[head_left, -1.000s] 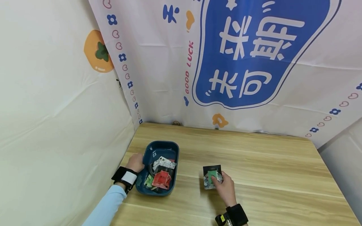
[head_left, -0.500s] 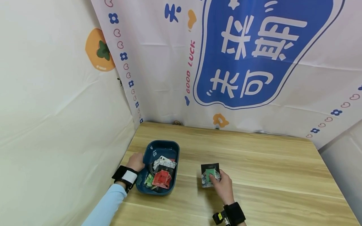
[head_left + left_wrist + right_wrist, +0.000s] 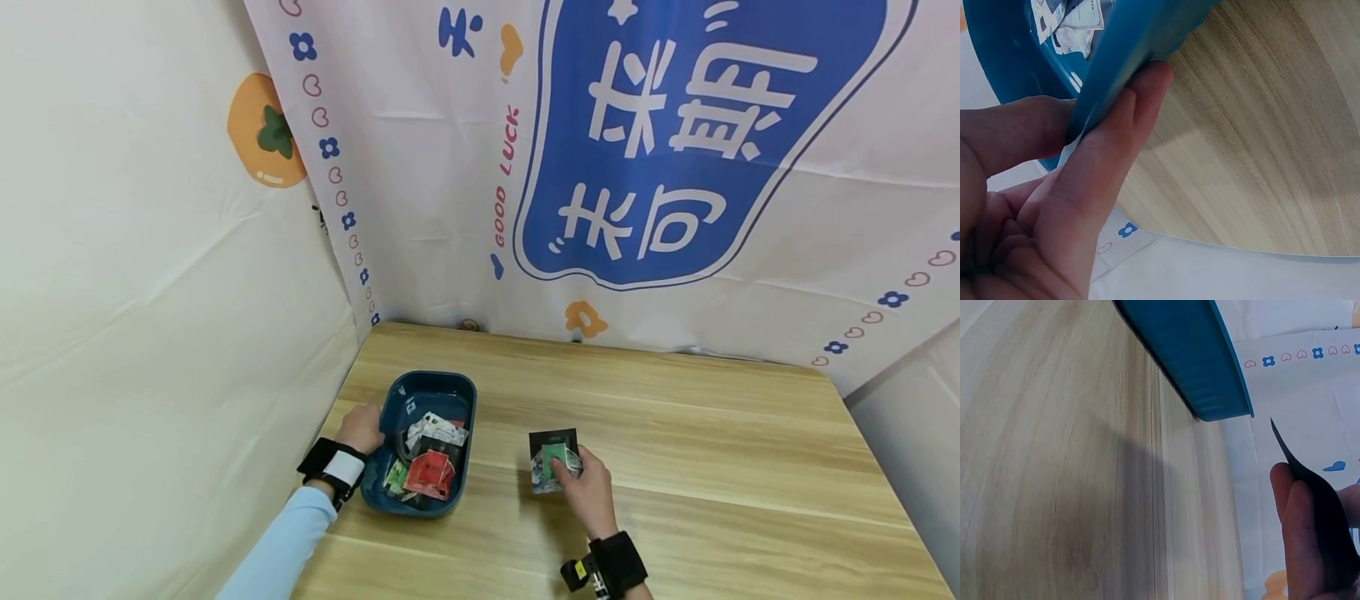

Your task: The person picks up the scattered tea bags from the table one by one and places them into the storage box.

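Nearest the camera, right of the blue tray [image 3: 461, 396], the right hand [image 3: 588, 492] holds a small stack of packets [image 3: 553, 460] just above the wooden table [image 3: 675, 433], fingers curled round it; a dark packet sits at the back of the stack, a green one on top. Right-wrist view confirms fingertips [image 3: 1297, 512] pinching a thin dark edge, with the tray's outer wall in sight beyond. Judgement: the stack is fanned and uneven, so the pinch should stay firm near its lower corner and the packets be squared against the table before any further handling, or the top one may slide off.

Left of the stack, the tray rests flat on the table and contains loose packets [image 3: 427, 467], red, green and white, heaped toward its near end. At the tray's left rim, the left hand [image 3: 360, 429] clamps the wall, thumb inside, fingers [image 3: 1116, 162] outside. Judgement: this brace should be kept low and steady so the tray does not tip or skid

Beyond the tray, a printed cloth backdrop [image 3: 675, 167] hangs behind the table
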`<action>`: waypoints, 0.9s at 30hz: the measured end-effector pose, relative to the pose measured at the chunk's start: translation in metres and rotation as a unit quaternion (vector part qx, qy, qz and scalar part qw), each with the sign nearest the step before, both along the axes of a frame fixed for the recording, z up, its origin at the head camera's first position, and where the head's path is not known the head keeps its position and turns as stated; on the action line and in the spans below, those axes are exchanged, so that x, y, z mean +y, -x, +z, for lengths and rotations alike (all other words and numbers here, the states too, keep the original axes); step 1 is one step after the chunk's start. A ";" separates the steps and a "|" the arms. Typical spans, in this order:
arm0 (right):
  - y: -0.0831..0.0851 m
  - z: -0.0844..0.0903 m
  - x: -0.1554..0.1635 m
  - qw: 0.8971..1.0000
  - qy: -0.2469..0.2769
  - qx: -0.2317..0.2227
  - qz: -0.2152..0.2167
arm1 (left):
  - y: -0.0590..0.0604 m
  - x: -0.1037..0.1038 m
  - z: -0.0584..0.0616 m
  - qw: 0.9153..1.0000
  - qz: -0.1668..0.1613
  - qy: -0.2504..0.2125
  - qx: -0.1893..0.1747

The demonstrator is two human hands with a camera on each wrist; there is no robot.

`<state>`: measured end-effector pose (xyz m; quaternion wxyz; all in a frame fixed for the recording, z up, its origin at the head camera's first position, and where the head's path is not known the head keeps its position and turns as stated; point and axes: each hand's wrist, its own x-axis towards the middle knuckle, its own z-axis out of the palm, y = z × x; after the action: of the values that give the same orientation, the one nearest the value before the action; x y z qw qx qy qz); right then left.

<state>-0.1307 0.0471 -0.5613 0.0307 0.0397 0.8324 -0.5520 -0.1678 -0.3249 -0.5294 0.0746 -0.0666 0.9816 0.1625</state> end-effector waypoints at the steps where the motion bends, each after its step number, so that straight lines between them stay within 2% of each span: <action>1: 0.000 0.000 0.000 1.000 -0.001 0.000 0.000 | 0.000 0.000 0.000 1.000 0.001 0.000 -0.001; 27: 0.001 0.003 -0.022 0.999 0.011 0.029 0.023 | -0.002 0.004 0.007 1.000 0.004 0.012 -0.010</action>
<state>-0.1316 0.0255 -0.5581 0.0192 0.0044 0.8275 -0.5612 -0.1658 -0.3213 -0.5223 0.0828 -0.0726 0.9825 0.1501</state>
